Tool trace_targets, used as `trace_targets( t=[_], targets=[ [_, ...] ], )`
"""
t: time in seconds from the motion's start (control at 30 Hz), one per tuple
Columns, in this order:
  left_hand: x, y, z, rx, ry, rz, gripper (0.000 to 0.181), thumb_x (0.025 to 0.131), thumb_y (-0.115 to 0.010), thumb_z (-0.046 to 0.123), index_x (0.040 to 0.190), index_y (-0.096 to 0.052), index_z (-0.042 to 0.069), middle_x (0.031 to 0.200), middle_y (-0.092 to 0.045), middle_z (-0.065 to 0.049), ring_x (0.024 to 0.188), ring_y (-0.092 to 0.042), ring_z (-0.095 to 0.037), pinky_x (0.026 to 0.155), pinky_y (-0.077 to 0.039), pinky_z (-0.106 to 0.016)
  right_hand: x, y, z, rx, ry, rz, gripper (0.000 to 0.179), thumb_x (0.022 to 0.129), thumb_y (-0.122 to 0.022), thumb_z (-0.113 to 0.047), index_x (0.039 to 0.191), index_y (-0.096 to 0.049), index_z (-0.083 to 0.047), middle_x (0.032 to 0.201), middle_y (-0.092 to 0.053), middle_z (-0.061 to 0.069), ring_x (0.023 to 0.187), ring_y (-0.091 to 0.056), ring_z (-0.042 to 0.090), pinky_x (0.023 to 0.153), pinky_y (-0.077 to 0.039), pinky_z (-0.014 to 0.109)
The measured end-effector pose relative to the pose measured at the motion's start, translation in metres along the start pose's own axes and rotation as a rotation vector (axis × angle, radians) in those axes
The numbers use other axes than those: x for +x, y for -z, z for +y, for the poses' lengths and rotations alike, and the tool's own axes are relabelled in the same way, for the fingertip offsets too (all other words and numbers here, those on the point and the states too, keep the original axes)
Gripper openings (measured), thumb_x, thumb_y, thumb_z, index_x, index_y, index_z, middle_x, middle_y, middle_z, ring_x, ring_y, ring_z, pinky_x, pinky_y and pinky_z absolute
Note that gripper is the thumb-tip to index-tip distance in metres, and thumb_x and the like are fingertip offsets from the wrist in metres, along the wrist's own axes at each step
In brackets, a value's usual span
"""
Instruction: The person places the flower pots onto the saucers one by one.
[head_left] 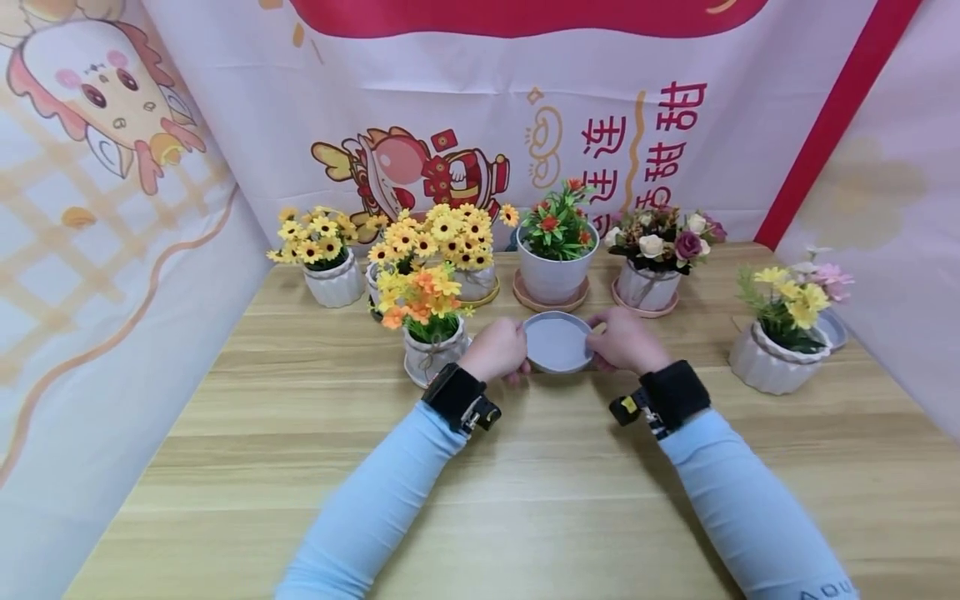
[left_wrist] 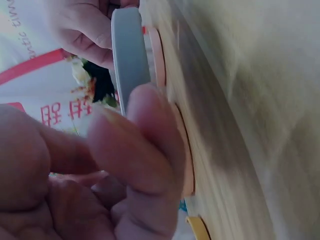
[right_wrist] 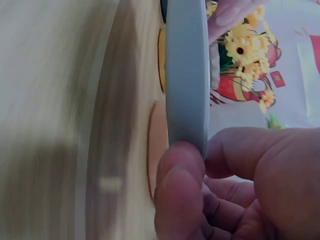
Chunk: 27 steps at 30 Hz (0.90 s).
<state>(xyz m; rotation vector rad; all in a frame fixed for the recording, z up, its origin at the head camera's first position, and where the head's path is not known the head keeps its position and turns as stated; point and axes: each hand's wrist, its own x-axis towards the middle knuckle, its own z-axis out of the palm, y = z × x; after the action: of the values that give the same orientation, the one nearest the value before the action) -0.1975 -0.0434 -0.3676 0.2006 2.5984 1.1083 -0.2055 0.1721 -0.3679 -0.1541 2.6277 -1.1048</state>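
Note:
A round grey plant saucer [head_left: 558, 343] with a low rim is at the middle of the table, held close over the wood. My left hand [head_left: 497, 350] pinches its left edge, and my right hand [head_left: 628, 340] grips the opposite edge. In the right wrist view, thumb and fingers [right_wrist: 180, 190] close on the grey rim. The left wrist view shows fingertips [left_wrist: 152, 107] at the near side of the rim. Just behind the saucer stands a white pot [head_left: 553, 275] of red-flowered greenery on a pink saucer [head_left: 525, 293].
Left of my left hand stands an orange-and-yellow flower pot [head_left: 435, 350] on a white saucer. Several yellow daisy pots [head_left: 333, 279] line the back left. A rose pot [head_left: 648, 283] is behind my right hand. Far right, a yellow-and-pink flower pot [head_left: 776, 362] stands beside another grey saucer [head_left: 832, 327].

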Motion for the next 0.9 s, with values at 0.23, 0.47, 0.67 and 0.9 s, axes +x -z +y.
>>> trace_targets(
  t=[0.23,0.47,0.67,0.9],
  targets=[
    [0.007,0.001,-0.010,0.116,0.056,0.004,0.017,0.099,-0.049,0.010,0.109,-0.058,0.000,0.070,-0.069,-0.006,0.053,-0.066,-0.020,0.046,-0.048,-0.026,0.018,-0.017,-0.002,0.019,-0.037,-0.012,0.037,0.093,-0.050,-0.003,0.128,-0.054,0.006,0.066,-0.064,0.007,0.053,-0.062,0.014,0.050,-0.055,0.026],
    [0.012,-0.001,-0.019,0.219,0.086,0.014,0.010,0.095,-0.051,0.007,0.096,-0.059,0.002,0.056,-0.063,-0.003,0.043,-0.059,-0.015,0.047,-0.048,-0.026,0.023,-0.024,-0.005,0.002,0.012,-0.041,0.041,0.095,-0.050,-0.004,0.135,-0.054,0.006,0.069,-0.066,0.010,0.054,-0.064,0.016,0.052,-0.058,0.030],
    [0.013,-0.002,-0.019,0.259,0.067,0.038,0.015,0.093,-0.051,0.006,0.083,-0.062,0.003,0.052,-0.061,-0.004,0.039,-0.056,-0.017,0.047,-0.050,-0.027,0.025,-0.025,-0.008,-0.050,0.046,-0.043,0.038,0.095,-0.050,0.000,0.133,-0.056,0.006,0.069,-0.066,0.011,0.054,-0.064,0.016,0.052,-0.058,0.030],
    [0.012,-0.002,-0.021,0.273,0.098,0.038,0.015,0.095,-0.051,0.007,0.085,-0.062,0.002,0.055,-0.063,-0.005,0.039,-0.056,-0.017,0.047,-0.049,-0.027,0.030,-0.033,-0.007,-0.103,0.066,-0.037,0.029,0.097,-0.051,-0.002,0.122,-0.063,0.003,0.068,-0.066,0.009,0.055,-0.064,0.016,0.051,-0.055,0.027]
  ],
)
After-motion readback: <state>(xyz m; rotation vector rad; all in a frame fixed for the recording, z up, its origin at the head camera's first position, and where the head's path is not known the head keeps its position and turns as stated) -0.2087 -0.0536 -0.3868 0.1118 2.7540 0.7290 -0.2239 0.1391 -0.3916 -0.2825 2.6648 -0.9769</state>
